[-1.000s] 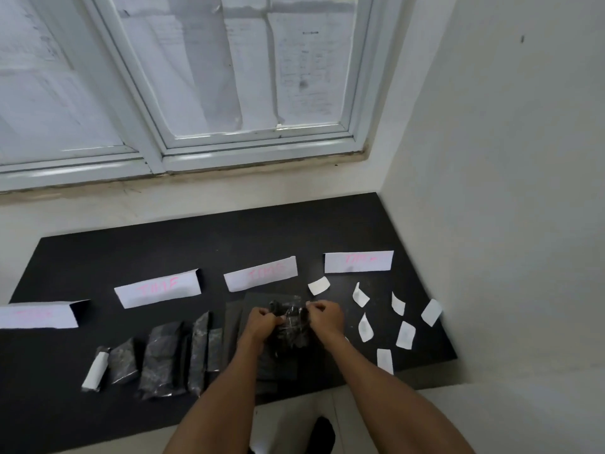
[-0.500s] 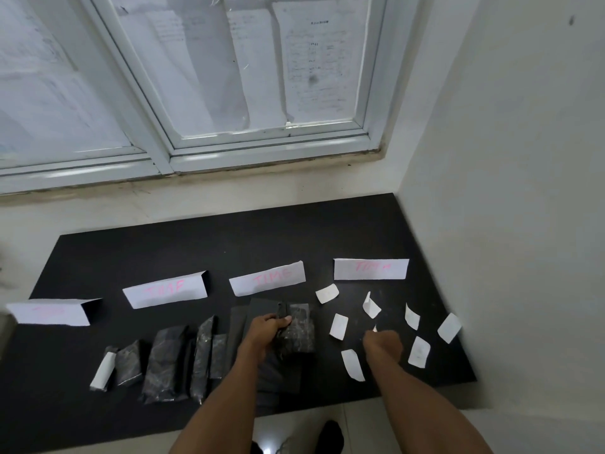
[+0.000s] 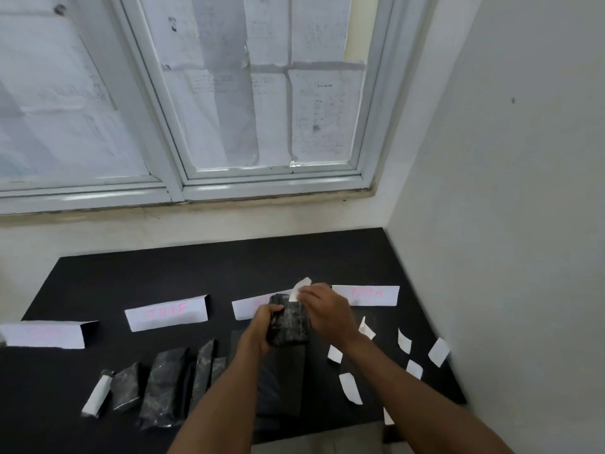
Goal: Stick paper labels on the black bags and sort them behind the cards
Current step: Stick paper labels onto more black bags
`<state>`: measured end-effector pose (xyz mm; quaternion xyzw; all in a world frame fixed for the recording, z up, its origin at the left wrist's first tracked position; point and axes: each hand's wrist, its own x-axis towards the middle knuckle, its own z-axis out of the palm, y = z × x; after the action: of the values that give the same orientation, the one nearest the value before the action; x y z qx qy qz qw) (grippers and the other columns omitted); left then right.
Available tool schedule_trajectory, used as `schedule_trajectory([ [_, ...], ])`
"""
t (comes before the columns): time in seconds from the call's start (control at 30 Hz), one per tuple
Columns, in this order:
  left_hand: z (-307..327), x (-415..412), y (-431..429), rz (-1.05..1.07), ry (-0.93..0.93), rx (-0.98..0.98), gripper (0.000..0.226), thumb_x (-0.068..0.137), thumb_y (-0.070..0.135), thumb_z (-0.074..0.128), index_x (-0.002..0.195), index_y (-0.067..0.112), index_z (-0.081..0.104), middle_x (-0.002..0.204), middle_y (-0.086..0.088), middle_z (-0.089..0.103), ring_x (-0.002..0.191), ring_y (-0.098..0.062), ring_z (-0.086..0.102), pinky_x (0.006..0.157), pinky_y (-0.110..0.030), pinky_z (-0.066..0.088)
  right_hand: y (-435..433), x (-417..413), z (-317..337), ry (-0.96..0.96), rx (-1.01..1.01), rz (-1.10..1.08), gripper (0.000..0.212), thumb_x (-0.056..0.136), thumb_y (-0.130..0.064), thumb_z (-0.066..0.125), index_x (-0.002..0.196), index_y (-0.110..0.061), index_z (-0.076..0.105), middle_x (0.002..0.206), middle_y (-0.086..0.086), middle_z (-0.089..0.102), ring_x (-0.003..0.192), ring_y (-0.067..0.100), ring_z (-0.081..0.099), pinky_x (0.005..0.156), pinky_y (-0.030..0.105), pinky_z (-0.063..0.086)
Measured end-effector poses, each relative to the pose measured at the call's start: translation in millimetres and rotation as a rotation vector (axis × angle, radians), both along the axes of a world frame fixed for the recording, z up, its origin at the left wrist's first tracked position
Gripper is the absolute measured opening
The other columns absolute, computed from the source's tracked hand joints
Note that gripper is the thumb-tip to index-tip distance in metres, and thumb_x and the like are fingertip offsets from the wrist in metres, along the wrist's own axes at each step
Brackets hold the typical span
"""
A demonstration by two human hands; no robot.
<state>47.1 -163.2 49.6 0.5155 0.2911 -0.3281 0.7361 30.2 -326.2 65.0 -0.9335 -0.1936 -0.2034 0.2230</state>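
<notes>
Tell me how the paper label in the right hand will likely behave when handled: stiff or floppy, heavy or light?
Probably floppy: the label bends above the right hand pinching it. Likely very light: loose labels on the mat lie curled, so a draught may shift them.

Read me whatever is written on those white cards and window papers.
"TIIF", roughly, in pink: second card from the left.
Far-left card, middle card, right card: pink writing too blurred to read.
Window papers: print too small to read.

Glossy plastic bag (image 3: 289, 326), matt paper label (image 3: 299, 288)
</notes>
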Motion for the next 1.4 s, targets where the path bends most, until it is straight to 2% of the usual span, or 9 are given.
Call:
schedule_trajectory([
  [0.13, 19.1, 3.4, 20.9, -0.023, -0.058, -0.039, 0.031, 0.083, 0.025, 0.049, 0.098, 0.003, 0.067, 0.083, -0.014, 0.071, 0.077, -0.029, 0.067, 0.071, -0.037, 0.056, 21.0, -1.1, 25.0, -0.059, -0.253, 0.163, 0.022, 0.070, -0.019, 0.078, 0.091, -0.019, 0.072, 0.099, -0.007, 0.071, 0.094, 0.011, 0.064, 0.060, 0.021, 0.054],
  [0.3, 41.5, 3.8, 44.4, 0.028, -0.101, -0.067, 0.039, 0.087, 0.031, 0.044, 0.102, 0.003, 0.068, 0.083, -0.016, 0.071, 0.078, -0.031, 0.065, 0.076, -0.041, 0.053, 42.1, -5.4, 36.6, -0.006, -0.327, 0.202, 0.026, 0.070, -0.023, 0.073, 0.096, -0.021, 0.070, 0.103, -0.008, 0.069, 0.099, 0.012, 0.063, 0.064, 0.025, 0.057],
  [0.5, 52.6, 2.1, 64.6, -0.015, -0.122, -0.213, 0.066, 0.078, 0.057, 0.063, 0.115, 0.003, 0.067, 0.102, -0.020, 0.067, 0.090, -0.033, 0.066, 0.088, -0.048, 0.054, 68.0, -7.9, 50.1, 0.000, -0.382, 0.168, 0.032, 0.064, -0.022, 0.080, 0.095, -0.021, 0.071, 0.099, -0.008, 0.071, 0.093, 0.012, 0.065, 0.060, 0.024, 0.057],
  [0.63, 51.4, 3.2, 72.7, -0.121, -0.172, -0.231, 0.074, 0.071, 0.056, 0.075, 0.123, 0.005, 0.063, 0.115, -0.020, 0.062, 0.105, -0.034, 0.061, 0.104, -0.053, 0.043, 77.3, -6.9, 49.4, 0.027, -0.401, 0.163, 0.034, 0.064, -0.022, 0.081, 0.097, -0.020, 0.071, 0.100, -0.006, 0.071, 0.093, 0.013, 0.066, 0.063, 0.025, 0.058],
  [0.77, 49.9, 4.3, 81.4, -0.171, -0.193, -0.197, 0.063, 0.068, 0.045, 0.079, 0.116, 0.006, 0.065, 0.103, -0.017, 0.068, 0.092, -0.032, 0.067, 0.095, -0.048, 0.051, 82.2, -7.2, 48.9, 0.041, -0.401, 0.175, 0.034, 0.066, -0.023, 0.080, 0.099, -0.020, 0.069, 0.102, -0.005, 0.070, 0.090, 0.015, 0.067, 0.060, 0.028, 0.058],
  [1.07, 48.2, 6.3, 91.6, -0.133, -0.197, -0.117, 0.058, 0.076, 0.039, 0.074, 0.119, 0.003, 0.063, 0.112, -0.022, 0.066, 0.101, -0.036, 0.064, 0.098, -0.053, 0.049, 92.1, -7.8, 42.8, 0.002, -0.381, 0.181, 0.029, 0.074, -0.024, 0.073, 0.102, -0.019, 0.067, 0.106, -0.005, 0.069, 0.090, 0.015, 0.067, 0.061, 0.030, 0.058],
  [1.2, 44.2, 8.4, 96.0, -0.041, -0.228, 0.010, 0.049, 0.079, 0.035, 0.071, 0.122, 0.013, 0.058, 0.115, -0.022, 0.066, 0.102, -0.038, 0.066, 0.086, -0.060, 0.053, 96.7, -8.9, 42.1, -0.019, -0.363, 0.182, 0.022, 0.078, -0.021, 0.067, 0.100, -0.019, 0.068, 0.105, -0.005, 0.069, 0.090, 0.016, 0.067, 0.060, 0.032, 0.058],
  [1.3, 48.4, 5.2, 95.7, 0.029, -0.265, 0.035, 0.035, 0.087, 0.029, 0.065, 0.120, 0.016, 0.059, 0.110, -0.020, 0.066, 0.094, -0.034, 0.066, 0.085, -0.054, 0.055, 100.9, -13.5, 46.5, -0.063, -0.312, 0.206, 0.019, 0.086, -0.022, 0.056, 0.098, -0.016, 0.070, 0.106, -0.003, 0.069, 0.093, 0.016, 0.066, 0.068, 0.031, 0.058],
  [1.4, 51.8, 4.3, 95.5, 0.071, -0.284, 0.034, 0.029, 0.092, 0.031, 0.061, 0.118, 0.017, 0.059, 0.108, -0.017, 0.066, 0.088, -0.032, 0.065, 0.078, -0.047, 0.056, 102.2, -19.8, 44.4, -0.070, -0.284, 0.217, 0.032, 0.091, -0.035, 0.052, 0.111, -0.015, 0.068, 0.121, 0.000, 0.066, 0.114, 0.014, 0.061, 0.090, 0.031, 0.055],
])
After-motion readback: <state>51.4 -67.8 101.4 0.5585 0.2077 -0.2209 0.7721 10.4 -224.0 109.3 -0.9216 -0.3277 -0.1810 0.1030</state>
